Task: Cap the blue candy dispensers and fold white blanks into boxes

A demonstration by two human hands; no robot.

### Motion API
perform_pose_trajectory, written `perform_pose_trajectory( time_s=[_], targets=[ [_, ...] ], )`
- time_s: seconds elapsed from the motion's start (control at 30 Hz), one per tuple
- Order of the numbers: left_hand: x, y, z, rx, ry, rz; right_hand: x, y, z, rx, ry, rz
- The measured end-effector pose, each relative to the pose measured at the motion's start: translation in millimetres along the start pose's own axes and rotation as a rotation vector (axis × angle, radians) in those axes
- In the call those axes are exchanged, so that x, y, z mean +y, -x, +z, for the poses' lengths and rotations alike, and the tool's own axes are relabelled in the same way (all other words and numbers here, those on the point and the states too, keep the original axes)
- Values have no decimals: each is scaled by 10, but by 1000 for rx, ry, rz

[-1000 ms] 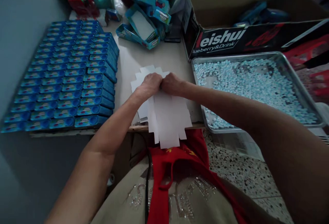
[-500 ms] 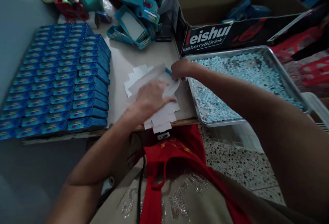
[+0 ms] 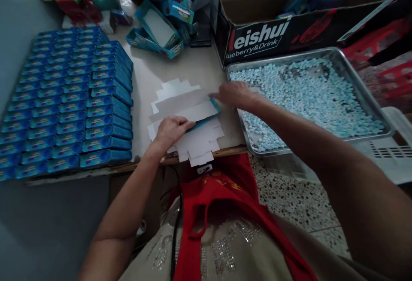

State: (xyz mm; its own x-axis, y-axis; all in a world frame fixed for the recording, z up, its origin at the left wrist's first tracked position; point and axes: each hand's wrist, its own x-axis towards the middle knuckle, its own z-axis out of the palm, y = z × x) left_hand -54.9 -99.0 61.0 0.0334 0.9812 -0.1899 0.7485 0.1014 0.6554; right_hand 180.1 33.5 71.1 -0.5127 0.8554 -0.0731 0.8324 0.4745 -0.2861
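mid-frame, our left hand pinches the half-folded carton by its near wall, best held firm while our right hand, its grip unclear, squares the right end.

Carton is white inside, blue outside; flat blanks are white. Stacked boxes at left are blue. Pellets at right are pale blue and white. Far box is black, lettered white and red. Near apron is red.
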Motion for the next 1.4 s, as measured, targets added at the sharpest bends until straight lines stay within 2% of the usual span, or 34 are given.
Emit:
perform_pose_trajectory(
  time_s=[0.03, 0.07, 0.13, 0.23, 0.27, 0.3, 0.4, 0.47, 0.57, 0.7, 0.8, 0.93, 1.07, 1.2, 1.4],
  targets=[
    [-22, -73, -25, -66, 49, -42, -6, 94, -39, 99, 0, -21],
    [-46, -147, -42, -129, 96, -87, -29, 202, -62, 144, 11, -61],
    [-99, -280, -54, -228, 179, -171, -109, 428, -38, 114, 53, -228],
    [-145, -360, -38, -324, 179, -228, -227, 658, 173, 12, 133, -450],
    [-140, -336, -27, -307, 129, -214, -249, 684, 265, -13, 161, -468],
    [-123, -283, -11, -239, 62, -183, -260, 685, 353, -29, 188, -470],
    [-26, 8, 98, 127, -193, -50, -247, 605, 538, -63, 229, -456],
    [33, 221, 238, 265, -349, 17, -223, 554, 591, -65, 214, -463],
    [50, 387, 493, 229, -517, 39, -204, 545, 636, 4, 220, -478],
    [-32, 292, 672, 234, -631, -15, -244, 569, 693, 85, 279, -494],
    [-104, 156, 622, 185, -661, -21, -312, 540, 695, 42, 297, -468],
    [-158, 67, 485, 79, -596, 84, -365, 479, 637, -78, 269, -433],
    [-182, 141, 428, 81, -595, 123, -306, 492, 564, -131, 211, -440],
    [-249, 244, 409, 72, -656, 225, -236, 559, 508, -200, 200, -496],
    [-275, 140, 238, -117, -563, 275, -341, 521, 361, -403, 194, -448]
  ],
)
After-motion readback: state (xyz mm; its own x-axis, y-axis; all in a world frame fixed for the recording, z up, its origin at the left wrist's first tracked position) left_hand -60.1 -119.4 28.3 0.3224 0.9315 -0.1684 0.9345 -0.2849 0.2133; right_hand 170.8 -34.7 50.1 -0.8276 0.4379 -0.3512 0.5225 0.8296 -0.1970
